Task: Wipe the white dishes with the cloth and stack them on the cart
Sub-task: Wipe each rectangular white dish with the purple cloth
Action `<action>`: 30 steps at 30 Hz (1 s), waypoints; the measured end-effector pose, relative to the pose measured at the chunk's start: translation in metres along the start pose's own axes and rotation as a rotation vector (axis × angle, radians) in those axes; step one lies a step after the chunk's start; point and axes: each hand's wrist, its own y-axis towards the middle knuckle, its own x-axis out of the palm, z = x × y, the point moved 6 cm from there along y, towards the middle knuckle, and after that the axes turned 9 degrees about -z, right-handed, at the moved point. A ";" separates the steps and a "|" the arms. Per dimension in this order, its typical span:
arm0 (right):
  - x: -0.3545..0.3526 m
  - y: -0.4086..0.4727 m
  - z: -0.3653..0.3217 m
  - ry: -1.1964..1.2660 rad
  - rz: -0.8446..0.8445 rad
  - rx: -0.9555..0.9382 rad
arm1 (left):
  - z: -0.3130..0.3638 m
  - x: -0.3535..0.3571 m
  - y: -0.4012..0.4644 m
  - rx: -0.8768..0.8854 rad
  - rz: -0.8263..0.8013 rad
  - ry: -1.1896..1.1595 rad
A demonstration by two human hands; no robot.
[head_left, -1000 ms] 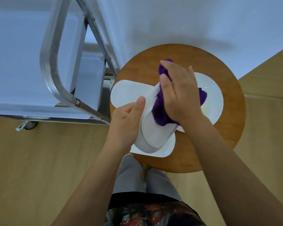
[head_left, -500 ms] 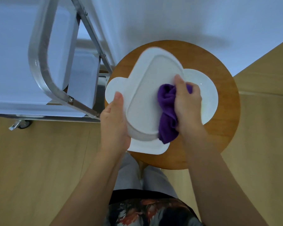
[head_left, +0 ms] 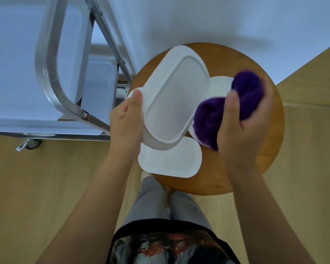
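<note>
My left hand [head_left: 126,122] grips the near left edge of a white oblong dish [head_left: 170,103], held upside down and tilted above the round wooden stool [head_left: 271,149]. To the dish's right, my right hand [head_left: 240,126] is closed around a bunched purple cloth [head_left: 217,113], which sits just off the dish's edge. Under them, a white rectangular plate [head_left: 171,161] lies on the stool, and a round white plate [head_left: 219,86] shows partly behind the cloth. The cart [head_left: 51,77], with a metal frame and white shelves, stands to the left.
A white wall [head_left: 198,20] rises behind the stool. The cart's caster [head_left: 31,144] rests on the wooden floor [head_left: 46,187]. My legs in grey trousers [head_left: 160,202] are right in front of the stool.
The dish was turned over from edge-up to bottom-up and raised. My right hand slid the cloth rightward off the dish's underside to its right edge.
</note>
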 end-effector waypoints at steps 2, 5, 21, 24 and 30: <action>0.013 0.028 -0.017 -0.071 -0.106 -0.144 | -0.005 0.008 -0.006 -0.046 -0.094 -0.022; 0.042 0.041 -0.022 -0.207 -0.279 -0.186 | -0.003 0.020 -0.008 -0.086 -0.114 -0.079; 0.051 -0.082 -0.006 -0.036 -0.528 -0.442 | -0.037 0.004 -0.019 -0.230 0.097 -0.181; 0.032 -0.081 0.035 0.134 -0.544 0.094 | -0.034 -0.020 -0.017 -0.160 0.146 0.008; 0.002 -0.065 0.115 0.533 -0.294 1.129 | -0.026 -0.016 -0.042 0.115 -0.095 0.396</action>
